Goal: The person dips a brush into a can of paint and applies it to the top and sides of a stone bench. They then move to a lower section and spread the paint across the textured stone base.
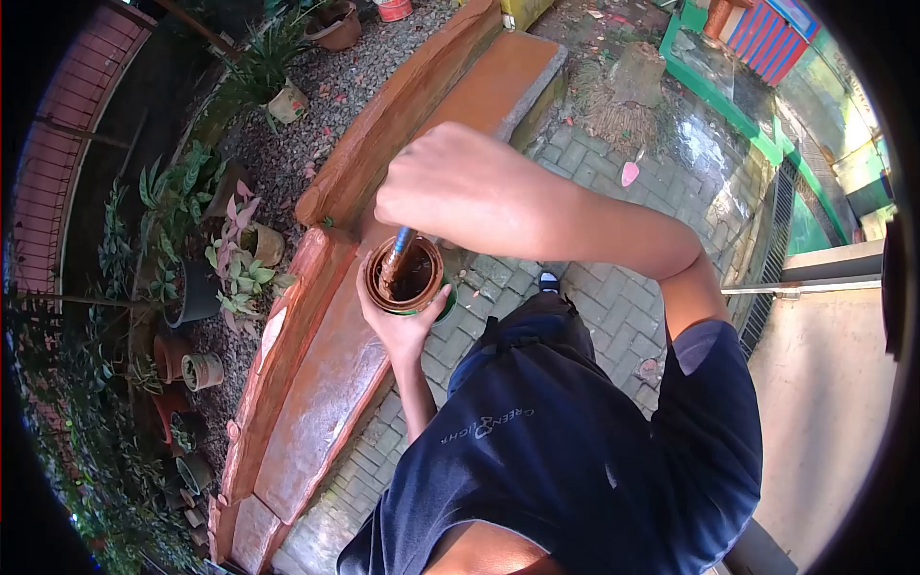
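Note:
A round paint can (440, 284) with brown paint inside is held in front of me by my left hand (401, 331), its fingers curved around the can's side. Above the can is my right hand (443, 182), closed in a fist over the handle of a paintbrush (399, 251). Blue shows on the handle just below the fist. The brush slants down into the can, its brown-coated lower part against the inner wall. Most of the handle is hidden by my right hand.
A long orange-brown bench (321, 402) with a raised edge runs along my left. Beyond it are gravel (331, 91), potted plants (254, 244) and a white pot (202, 371). Grey paving (613, 297) lies underfoot. A tree stump (637, 75) and green curb (719, 96) stand farther off.

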`<act>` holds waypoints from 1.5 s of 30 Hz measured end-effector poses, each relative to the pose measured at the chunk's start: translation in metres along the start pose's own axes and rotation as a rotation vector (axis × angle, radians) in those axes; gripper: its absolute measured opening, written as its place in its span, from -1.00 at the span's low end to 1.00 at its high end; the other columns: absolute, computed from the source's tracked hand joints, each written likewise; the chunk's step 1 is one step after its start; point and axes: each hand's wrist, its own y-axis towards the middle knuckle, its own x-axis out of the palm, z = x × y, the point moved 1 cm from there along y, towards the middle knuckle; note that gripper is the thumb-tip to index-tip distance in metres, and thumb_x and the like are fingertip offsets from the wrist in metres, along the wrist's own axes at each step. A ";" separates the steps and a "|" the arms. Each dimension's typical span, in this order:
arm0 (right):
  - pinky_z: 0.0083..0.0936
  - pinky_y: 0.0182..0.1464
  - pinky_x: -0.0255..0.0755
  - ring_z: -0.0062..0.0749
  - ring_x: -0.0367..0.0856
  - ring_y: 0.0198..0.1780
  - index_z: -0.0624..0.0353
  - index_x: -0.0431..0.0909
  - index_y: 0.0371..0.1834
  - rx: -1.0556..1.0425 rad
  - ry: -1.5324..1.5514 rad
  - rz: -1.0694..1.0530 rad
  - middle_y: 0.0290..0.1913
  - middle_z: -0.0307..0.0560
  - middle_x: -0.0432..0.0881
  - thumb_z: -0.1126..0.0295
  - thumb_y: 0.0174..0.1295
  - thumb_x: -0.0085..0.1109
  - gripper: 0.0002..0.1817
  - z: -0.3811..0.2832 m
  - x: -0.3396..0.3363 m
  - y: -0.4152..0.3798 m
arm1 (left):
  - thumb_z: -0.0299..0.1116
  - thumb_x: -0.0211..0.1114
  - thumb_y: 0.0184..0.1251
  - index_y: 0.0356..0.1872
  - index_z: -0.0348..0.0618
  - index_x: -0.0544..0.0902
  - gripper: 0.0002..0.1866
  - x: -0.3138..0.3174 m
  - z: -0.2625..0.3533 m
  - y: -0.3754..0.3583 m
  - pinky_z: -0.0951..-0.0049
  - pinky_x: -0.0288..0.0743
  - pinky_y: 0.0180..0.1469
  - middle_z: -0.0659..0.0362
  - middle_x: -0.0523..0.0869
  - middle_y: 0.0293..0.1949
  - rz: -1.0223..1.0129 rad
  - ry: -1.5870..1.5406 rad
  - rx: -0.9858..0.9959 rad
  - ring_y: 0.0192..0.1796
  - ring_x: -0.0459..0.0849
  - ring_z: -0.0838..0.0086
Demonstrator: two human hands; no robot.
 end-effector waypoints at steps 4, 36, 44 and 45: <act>-0.28 -0.34 0.51 -0.14 0.69 -0.33 0.17 0.67 -0.39 0.063 0.050 -0.090 -0.49 -0.05 0.67 0.37 0.14 0.25 -0.89 0.024 0.001 -0.012 | -0.39 0.71 -0.39 0.30 -0.38 0.24 0.10 0.011 -0.002 0.008 0.27 0.40 0.29 -0.05 0.52 0.15 0.028 -0.007 -0.010 0.18 0.55 0.28; -0.58 -0.32 0.40 -0.70 0.48 -0.41 0.29 0.68 -0.23 0.893 0.982 0.204 -0.43 -0.27 0.67 0.25 0.16 0.39 -0.71 0.326 0.050 -0.190 | -0.40 0.68 -0.36 0.25 -0.38 0.29 0.02 0.316 -0.013 0.207 0.30 0.40 0.30 -0.03 0.55 0.13 -0.024 -0.052 0.118 0.19 0.56 0.30; -0.42 -0.33 0.45 -0.24 0.61 -0.46 0.17 0.69 -0.20 1.033 0.652 0.046 -0.46 -0.01 0.65 0.18 0.09 0.38 -0.68 0.440 0.040 -0.165 | -0.44 0.66 -0.39 0.27 -0.40 0.25 0.04 0.403 -0.046 0.314 0.32 0.43 0.26 -0.06 0.54 0.11 -0.081 -0.129 0.096 0.18 0.56 0.29; -0.37 -0.32 0.45 -0.11 0.62 -0.44 0.13 0.69 -0.19 1.013 0.637 0.067 -0.46 0.03 0.66 0.16 0.09 0.37 -0.68 0.456 0.042 -0.158 | -0.41 0.66 -0.38 0.26 -0.38 0.27 0.03 0.413 -0.050 0.327 0.30 0.43 0.25 -0.06 0.54 0.11 -0.077 -0.124 0.111 0.18 0.56 0.26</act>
